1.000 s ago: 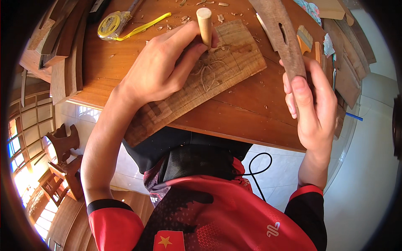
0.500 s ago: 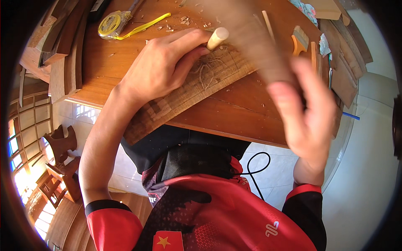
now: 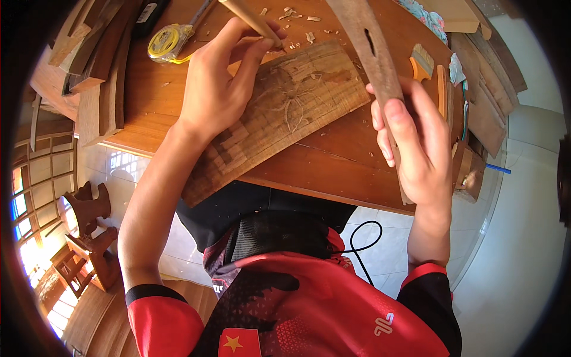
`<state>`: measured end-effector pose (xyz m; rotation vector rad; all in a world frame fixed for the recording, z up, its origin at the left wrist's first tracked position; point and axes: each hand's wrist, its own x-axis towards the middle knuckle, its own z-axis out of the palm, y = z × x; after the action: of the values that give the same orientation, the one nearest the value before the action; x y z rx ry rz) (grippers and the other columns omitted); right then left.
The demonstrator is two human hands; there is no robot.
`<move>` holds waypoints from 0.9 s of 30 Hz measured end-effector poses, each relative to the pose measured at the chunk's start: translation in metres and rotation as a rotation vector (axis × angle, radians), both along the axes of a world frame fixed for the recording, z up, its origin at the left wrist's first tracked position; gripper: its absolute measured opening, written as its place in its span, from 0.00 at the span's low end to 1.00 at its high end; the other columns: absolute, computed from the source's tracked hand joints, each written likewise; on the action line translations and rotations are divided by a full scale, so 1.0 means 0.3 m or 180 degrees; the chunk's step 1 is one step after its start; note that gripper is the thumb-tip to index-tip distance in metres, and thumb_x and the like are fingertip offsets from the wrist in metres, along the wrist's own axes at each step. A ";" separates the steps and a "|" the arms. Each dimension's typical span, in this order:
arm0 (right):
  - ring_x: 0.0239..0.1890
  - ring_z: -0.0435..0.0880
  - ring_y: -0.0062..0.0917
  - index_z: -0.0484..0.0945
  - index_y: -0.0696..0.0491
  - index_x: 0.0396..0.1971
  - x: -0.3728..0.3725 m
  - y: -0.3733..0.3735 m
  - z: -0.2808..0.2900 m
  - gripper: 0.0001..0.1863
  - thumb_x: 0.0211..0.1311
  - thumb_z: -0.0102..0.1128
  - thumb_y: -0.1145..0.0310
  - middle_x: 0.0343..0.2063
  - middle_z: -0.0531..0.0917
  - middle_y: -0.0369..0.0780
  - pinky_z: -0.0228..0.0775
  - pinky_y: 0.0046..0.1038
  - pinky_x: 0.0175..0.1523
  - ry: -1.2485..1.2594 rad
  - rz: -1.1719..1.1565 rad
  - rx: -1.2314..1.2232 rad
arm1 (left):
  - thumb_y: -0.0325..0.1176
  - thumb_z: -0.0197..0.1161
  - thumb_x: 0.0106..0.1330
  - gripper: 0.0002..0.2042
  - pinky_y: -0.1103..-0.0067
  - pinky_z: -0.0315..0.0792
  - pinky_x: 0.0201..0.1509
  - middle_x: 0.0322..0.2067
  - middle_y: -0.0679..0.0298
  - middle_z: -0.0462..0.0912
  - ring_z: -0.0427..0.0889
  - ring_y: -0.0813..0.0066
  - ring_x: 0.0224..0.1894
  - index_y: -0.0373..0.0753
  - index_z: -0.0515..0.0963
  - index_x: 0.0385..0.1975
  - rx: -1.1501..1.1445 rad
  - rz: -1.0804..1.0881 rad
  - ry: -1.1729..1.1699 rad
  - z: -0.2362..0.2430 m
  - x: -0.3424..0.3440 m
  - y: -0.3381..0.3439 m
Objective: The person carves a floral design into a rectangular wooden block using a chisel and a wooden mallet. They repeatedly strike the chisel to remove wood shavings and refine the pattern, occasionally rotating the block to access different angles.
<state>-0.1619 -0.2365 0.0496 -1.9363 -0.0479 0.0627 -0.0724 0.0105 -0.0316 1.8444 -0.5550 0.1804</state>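
Observation:
My left hand (image 3: 223, 77) is closed round the pale wooden handle of a chisel (image 3: 248, 18). It tilts, with its low end near the far edge of a carved wooden board (image 3: 238, 157); the fingers hide most of its tip. Curved lines and shallow cuts mark the board, which lies slantwise on the table and juts over the near edge. On the right, my right hand (image 3: 416, 134) grips a thick brown wooden stick (image 3: 377, 62) with a dark slit in it. The stick is raised clear of the board.
Wood shavings (image 3: 310, 37) lie beyond the board on the brown table (image 3: 333, 157). A yellow tape measure (image 3: 166, 44) sits at the left, near stacked wood pieces (image 3: 107, 89). On the right are a flat brush (image 3: 421, 62), a crumpled cloth (image 3: 425, 18) and more planks (image 3: 485, 89).
The chisel has gone from near upright over the board to a tilt at its far edge, my left hand shifting left. The stick, blurred before, now shows sharply, and my right hand has moved slightly left.

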 end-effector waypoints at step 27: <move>0.21 0.68 0.12 0.73 0.66 0.57 0.059 -0.005 0.056 0.27 0.81 0.44 0.54 0.31 0.76 0.38 0.57 0.16 0.25 -0.0285 0.0156 -0.0596 | 0.20 0.58 0.72 0.08 0.73 0.76 0.54 0.42 0.59 0.85 0.86 0.63 0.46 0.34 0.79 0.47 0.0851 -0.0530 -0.0424 0.012 0.001 -0.002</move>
<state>-0.1441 -0.2380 0.0663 -2.1247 -0.1539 0.0134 -0.0722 0.0099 -0.0279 2.0423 -0.8564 0.1220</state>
